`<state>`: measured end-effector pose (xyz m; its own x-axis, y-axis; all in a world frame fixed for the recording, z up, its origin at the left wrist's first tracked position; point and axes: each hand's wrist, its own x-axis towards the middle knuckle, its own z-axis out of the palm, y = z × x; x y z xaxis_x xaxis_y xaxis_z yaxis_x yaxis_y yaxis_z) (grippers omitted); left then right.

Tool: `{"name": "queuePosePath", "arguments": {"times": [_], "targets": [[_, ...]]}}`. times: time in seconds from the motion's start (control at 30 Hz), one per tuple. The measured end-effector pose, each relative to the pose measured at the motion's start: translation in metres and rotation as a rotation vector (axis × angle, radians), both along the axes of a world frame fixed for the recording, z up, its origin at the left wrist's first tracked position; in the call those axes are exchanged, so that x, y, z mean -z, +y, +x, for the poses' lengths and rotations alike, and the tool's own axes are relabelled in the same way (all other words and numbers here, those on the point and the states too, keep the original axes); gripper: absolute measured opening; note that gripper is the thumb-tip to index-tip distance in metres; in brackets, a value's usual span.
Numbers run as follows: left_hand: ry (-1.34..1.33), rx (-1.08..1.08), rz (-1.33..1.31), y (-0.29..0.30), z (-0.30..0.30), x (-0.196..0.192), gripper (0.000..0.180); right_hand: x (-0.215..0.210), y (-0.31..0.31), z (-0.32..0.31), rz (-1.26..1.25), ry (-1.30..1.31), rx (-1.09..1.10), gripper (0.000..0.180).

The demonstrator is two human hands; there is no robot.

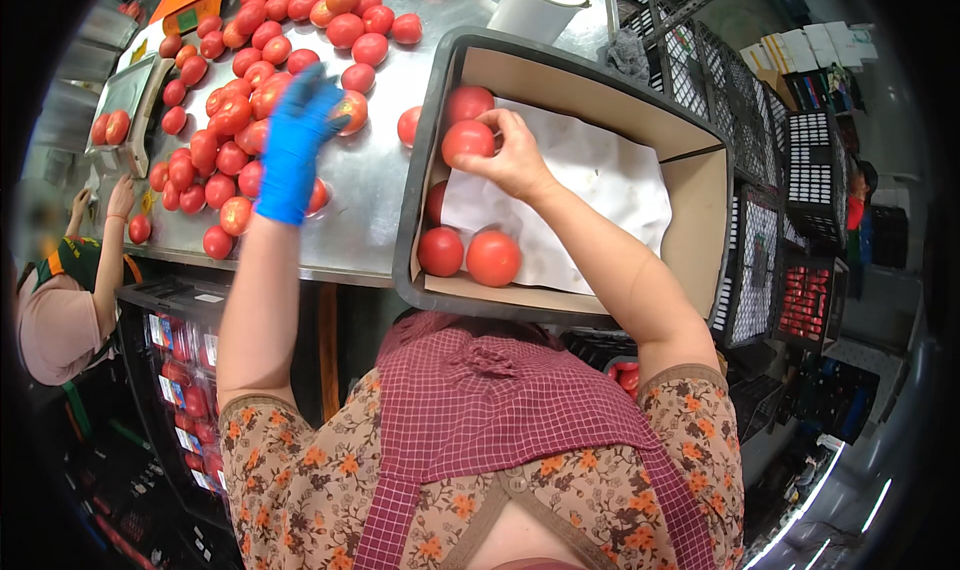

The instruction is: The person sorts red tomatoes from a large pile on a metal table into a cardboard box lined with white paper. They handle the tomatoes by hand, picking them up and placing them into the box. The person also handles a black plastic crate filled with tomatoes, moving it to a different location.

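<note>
My bare right hand (515,155) is closed round a red tomato (466,144) above the left side of a dark crate (715,220) lined with brown cardboard. Inside the crate, several tomatoes (493,259) lie along the left side, next to a crumpled white paper sheet (590,185). Over the metal table, my left hand (295,145) wears a blue glove and is slightly blurred, its fingers stretched out among loose tomatoes (232,115). One tomato (351,113) lies right by its fingertips; contact cannot be made out.
A white jug (538,5) stands behind the crate. At the left are a scale (130,110) with two tomatoes on it and another person's hand (120,198). Below the table's left edge stands a black crate of packed tomatoes (185,390). Black crates (690,70) are stacked at right.
</note>
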<state>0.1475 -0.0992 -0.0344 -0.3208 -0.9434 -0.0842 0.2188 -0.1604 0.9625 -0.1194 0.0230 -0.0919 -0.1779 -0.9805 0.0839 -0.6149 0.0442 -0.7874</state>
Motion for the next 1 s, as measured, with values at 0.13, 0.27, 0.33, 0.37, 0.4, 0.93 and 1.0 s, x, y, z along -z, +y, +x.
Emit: {"name": "queuePosePath", "arguments": {"times": [0.13, 0.27, 0.33, 0.37, 0.4, 0.93, 1.0], "targets": [[-0.503, 0.355, -0.826, 0.061, -0.055, -0.040, 0.074, -0.053, 0.006, -0.004, 0.286, -1.099, -0.100, 0.057], [-0.444, 0.409, -0.584, 0.060, -0.076, -0.037, 0.080, -0.077, 0.004, 0.011, 0.242, -1.098, -0.048, 0.066], [-0.318, 0.429, -0.425, 0.060, -0.078, -0.040, 0.079, -0.056, -0.008, -0.007, 0.115, -0.817, -0.090, 0.054], [-0.263, 0.412, -0.405, 0.061, -0.076, -0.040, 0.078, -0.050, -0.019, -0.007, -0.030, -0.557, -0.083, 0.049], [-0.208, 0.394, -0.385, 0.061, -0.073, -0.040, 0.077, -0.046, -0.024, -0.008, -0.171, -0.294, -0.076, 0.044], [0.244, 0.204, 0.439, 0.074, -0.037, -0.056, 0.038, -0.055, -0.009, -0.016, 0.261, -0.839, -0.140, 0.060], [0.133, 0.426, 0.369, 0.077, -0.046, -0.058, 0.040, -0.073, 0.007, -0.020, 0.351, -1.043, -0.155, 0.066]]}}
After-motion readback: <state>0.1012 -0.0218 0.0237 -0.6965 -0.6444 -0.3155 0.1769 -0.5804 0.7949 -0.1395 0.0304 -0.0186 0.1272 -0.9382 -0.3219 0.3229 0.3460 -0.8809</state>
